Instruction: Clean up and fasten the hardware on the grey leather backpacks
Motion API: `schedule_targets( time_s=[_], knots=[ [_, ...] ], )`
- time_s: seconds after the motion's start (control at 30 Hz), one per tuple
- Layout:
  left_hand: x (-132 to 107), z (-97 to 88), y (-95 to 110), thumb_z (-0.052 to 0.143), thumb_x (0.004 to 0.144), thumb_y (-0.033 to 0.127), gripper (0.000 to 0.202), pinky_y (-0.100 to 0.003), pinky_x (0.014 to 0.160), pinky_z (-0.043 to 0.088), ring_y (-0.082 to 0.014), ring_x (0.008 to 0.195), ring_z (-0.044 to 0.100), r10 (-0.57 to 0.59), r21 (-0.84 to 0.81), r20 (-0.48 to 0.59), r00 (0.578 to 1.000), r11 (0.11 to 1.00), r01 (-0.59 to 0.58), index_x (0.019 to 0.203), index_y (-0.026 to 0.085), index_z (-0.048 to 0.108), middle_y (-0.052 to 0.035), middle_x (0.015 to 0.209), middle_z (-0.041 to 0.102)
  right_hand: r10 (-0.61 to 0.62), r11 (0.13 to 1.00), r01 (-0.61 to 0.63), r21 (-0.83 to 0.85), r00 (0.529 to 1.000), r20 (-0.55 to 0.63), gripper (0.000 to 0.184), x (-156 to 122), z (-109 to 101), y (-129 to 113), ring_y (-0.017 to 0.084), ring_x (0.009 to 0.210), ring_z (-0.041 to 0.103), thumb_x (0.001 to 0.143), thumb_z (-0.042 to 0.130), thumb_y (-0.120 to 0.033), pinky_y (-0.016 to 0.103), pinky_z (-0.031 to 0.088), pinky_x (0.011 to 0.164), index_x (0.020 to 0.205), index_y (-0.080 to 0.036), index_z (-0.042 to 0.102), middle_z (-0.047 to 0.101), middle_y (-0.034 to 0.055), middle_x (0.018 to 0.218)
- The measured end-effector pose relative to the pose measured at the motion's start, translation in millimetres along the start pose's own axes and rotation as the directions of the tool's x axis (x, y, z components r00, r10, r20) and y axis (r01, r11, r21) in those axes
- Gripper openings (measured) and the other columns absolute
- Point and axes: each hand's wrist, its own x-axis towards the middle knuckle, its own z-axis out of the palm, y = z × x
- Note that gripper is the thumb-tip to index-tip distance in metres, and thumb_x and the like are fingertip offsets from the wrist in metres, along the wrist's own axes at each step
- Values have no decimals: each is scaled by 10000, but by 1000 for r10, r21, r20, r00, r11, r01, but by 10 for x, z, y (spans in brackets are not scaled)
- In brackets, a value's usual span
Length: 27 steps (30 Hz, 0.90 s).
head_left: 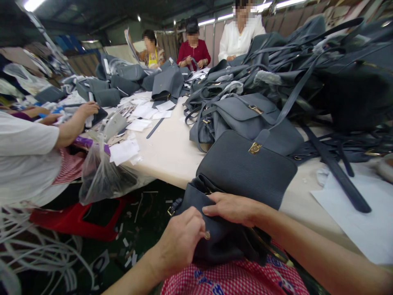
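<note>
A dark blue-grey leather handbag (pixel 245 172) with a gold clasp hangs over the near edge of the table (pixel 166 155) onto my lap. My left hand (pixel 181 241) is closed in a pinch on a small gold fitting at the bag's lower front. My right hand (pixel 233 208) lies on the bag's open top edge, its fingers pressed together and gripping the leather. A gold buckle on a short strap sticks out at the bag's left side.
A large heap of similar grey bags and straps (pixel 276 82) fills the table's right and far side. White paper sheets (pixel 362 221) lie at right and centre. A person in white (pixel 27 159) sits at left beside a plastic bag (pixel 101 176) and red stool. Three people sit at the far end.
</note>
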Motion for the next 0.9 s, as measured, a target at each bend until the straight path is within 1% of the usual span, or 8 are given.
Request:
schedule_targets(
  time_s=[0.1,0.2,0.33,0.47,0.57,0.63,0.73,0.9],
  knots=[
    [62,-245,-126,360,956,210,244,-230,575,434,-131,633,512,-233,-4,-175,957,972,236,729,210,449,-2,712,522,-14,1000,14,19,999,32,187,19,15,-9,195,756,640,757,645,-308,303,512,684,863,-165,704,719,50,870],
    [44,-510,-416,413,931,260,282,-296,670,463,-183,703,545,-314,314,-272,910,865,392,661,210,476,-18,679,533,-74,996,77,-36,995,61,214,-102,-36,-105,206,834,652,804,585,-295,302,515,711,927,-165,702,721,58,948],
    [-43,-631,-709,388,880,200,268,-494,967,432,-333,1171,510,-241,519,-389,889,740,428,1051,164,592,-168,1224,559,-263,946,245,-212,963,-61,240,-556,-215,-194,195,927,637,863,549,-321,307,494,825,1012,-196,690,713,39,1005],
    [-14,-513,-450,506,884,237,110,-429,952,488,-261,1049,608,-74,391,-359,931,894,221,929,220,605,-79,1119,651,-225,966,259,25,879,-420,316,-1116,-351,180,178,819,674,899,496,-470,309,528,782,844,-199,649,700,27,845],
    [146,-346,-62,452,890,118,334,-341,979,492,-221,1181,561,59,240,-227,972,971,-3,1200,182,558,-112,1317,569,-8,975,140,170,793,-609,419,-1400,-291,734,189,767,678,845,535,-595,329,546,755,783,-195,644,699,42,793],
    [301,-181,163,417,889,85,424,-285,988,488,-192,1227,531,191,115,-120,974,977,-177,1298,153,505,-125,1372,533,138,940,91,329,781,-609,477,-1479,-146,1077,212,801,691,797,566,-654,351,560,754,838,-190,665,723,70,839],
    [550,143,404,418,902,109,355,-305,1024,474,-186,1198,551,390,-48,16,921,920,-389,1222,150,564,-97,1255,634,215,816,151,558,817,-535,518,-1444,154,1373,225,892,707,745,681,-601,361,569,796,1081,-206,676,748,91,986],
    [854,613,613,521,843,111,294,-525,1174,236,-291,1358,391,379,-13,298,876,919,-393,1125,105,607,-127,1224,643,216,632,362,685,766,-605,411,-1262,455,1398,202,854,731,695,790,-488,300,577,781,992,-209,738,779,66,906]
  ],
)
